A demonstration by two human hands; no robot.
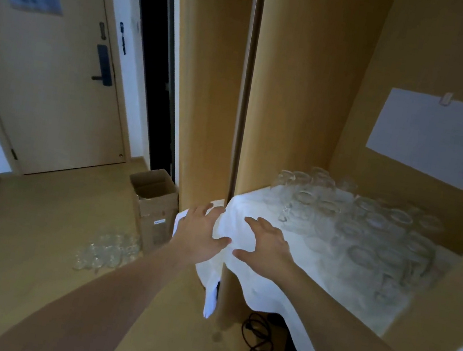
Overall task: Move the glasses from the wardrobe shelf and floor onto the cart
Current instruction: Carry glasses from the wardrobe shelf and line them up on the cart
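Dozens of glasses point(368, 229) crowd the cloth-covered shelf point(269, 273) at right; my left hand point(199, 231) and right hand point(267, 245), fingers spread, smooth its near corner. I should press lightly, not tug, lest the glasses shift.

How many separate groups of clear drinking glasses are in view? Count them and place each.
2. One group of clear glasses on the white cloth in the wardrobe; another on the wooden floor by the cardboard box. More may be hidden.

Clear glossy glasses point(368, 229) on white cloth point(254, 271); matt wood wardrobe point(301, 79), cardboard box point(155, 202).
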